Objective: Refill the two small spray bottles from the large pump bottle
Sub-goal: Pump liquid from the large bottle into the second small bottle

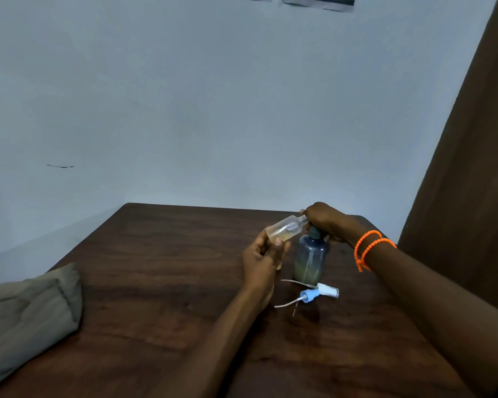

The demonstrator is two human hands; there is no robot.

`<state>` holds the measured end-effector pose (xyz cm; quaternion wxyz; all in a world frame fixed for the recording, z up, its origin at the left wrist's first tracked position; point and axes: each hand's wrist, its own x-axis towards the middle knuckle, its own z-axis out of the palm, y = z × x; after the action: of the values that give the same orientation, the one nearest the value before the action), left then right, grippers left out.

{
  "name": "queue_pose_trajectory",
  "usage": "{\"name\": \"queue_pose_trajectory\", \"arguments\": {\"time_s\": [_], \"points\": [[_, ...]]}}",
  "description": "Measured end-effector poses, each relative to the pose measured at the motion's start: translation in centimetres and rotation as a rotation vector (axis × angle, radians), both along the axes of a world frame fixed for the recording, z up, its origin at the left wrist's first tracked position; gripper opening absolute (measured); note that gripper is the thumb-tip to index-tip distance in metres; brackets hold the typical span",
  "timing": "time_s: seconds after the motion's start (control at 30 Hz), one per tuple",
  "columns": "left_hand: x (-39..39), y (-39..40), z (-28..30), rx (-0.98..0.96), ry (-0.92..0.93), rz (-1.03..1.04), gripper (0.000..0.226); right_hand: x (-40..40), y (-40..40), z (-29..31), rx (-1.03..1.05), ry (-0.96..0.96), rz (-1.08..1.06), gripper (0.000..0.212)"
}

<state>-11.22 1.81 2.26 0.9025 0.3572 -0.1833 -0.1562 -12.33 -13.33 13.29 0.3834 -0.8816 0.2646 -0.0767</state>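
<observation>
Mostly, head view: a dark wooden desk (161, 282) fills the lower frame, its far edge against a pale wall.
Left hand (263, 261): fingers curled round the base of a small clear spray bottle (285, 229), held tilted, its neck toward the pump.
Right hand (325, 222): curled over the pump head of the large pump bottle (311, 259), hiding the nozzle.
Pump bottle: upright near the desk's far right corner, yellowish liquid low inside.
Spray caps: a white one (327, 290) and a blue one (308, 296) lie just in front of the pump bottle, tubes pointing left.
Open room: bare wood across the middle and left.
Left edge: folded grey cloth (29, 314), cut off.
Writing: none readable.
Wrist: orange bracelet (370, 248).
Second small bottle: cannot tell.
</observation>
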Motion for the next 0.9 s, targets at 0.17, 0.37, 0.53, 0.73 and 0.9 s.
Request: {"name": "queue_pose_trajectory", "arguments": {"time_s": [0.17, 0.37, 0.53, 0.73, 0.9], "points": [[0.14, -0.08, -0.13, -0.009, 0.021, -0.011, 0.031, 0.06, -0.46, 0.03, 0.017, -0.018, -0.02, 0.022], [0.08, -0.03, -0.24, -0.024, 0.047, -0.011, 0.034, 0.14, -0.54, 0.45, 0.02, 0.062, -0.028, 0.018], [0.42, -0.19, -0.39, -0.008, 0.035, -0.003, 0.037, 0.07, -0.15, -0.03, -0.002, 0.021, -0.02, 0.024], [0.07, -0.15, -0.28, -0.013, 0.025, -0.01, 0.03, -0.02, -0.34, 0.34, 0.033, 0.023, -0.022, 0.023], [-0.14, -0.12, 0.01, -0.022, 0.028, -0.006, 0.027, -0.15, -0.53, -0.01, 0.029, 0.03, -0.016, 0.018]]}}
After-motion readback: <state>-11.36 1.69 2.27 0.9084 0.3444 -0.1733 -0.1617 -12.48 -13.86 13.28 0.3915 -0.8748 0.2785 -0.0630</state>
